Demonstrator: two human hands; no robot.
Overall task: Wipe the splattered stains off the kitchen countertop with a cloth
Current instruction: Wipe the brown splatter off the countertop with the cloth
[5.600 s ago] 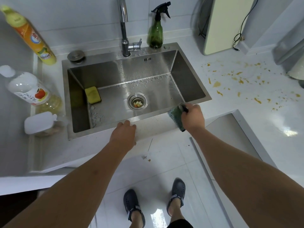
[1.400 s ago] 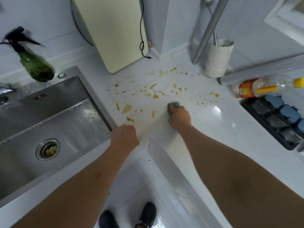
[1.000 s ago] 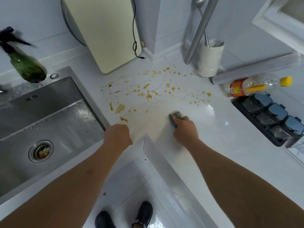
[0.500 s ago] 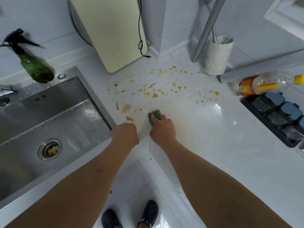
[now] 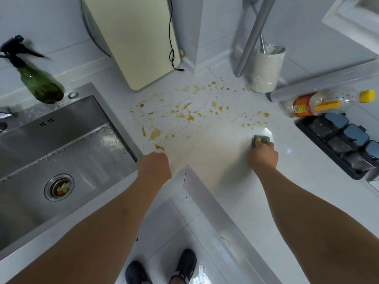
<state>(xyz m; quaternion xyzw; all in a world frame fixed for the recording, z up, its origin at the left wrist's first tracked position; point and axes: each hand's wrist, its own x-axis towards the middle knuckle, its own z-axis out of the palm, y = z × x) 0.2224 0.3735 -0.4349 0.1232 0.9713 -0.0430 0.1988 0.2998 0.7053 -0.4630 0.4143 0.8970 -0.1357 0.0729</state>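
Yellow-brown splattered stains (image 5: pixel 189 117) dot the white countertop (image 5: pixel 225 181) in the corner, from beside the sink to near the white cup. My right hand (image 5: pixel 263 155) presses a green cloth (image 5: pixel 262 139) flat on the counter at the right edge of the stained patch; only the cloth's far end shows past my fingers. My left hand (image 5: pixel 154 166) rests as a closed fist on the counter's front edge, just below the nearest stains. A faint brownish smear lies between my two hands.
A steel sink (image 5: pixel 61 156) lies left, a green spray bottle (image 5: pixel 37 78) behind it. A cream cutting board (image 5: pixel 133 37) leans on the back wall with a black cable. A white cup (image 5: pixel 266 68), a lying sauce bottle (image 5: pixel 320 103) and a black container rack (image 5: pixel 344 144) stand right.
My right hand has slid the cloth across the counter from next to my left hand out to the right. The left hand has stayed on the counter edge.
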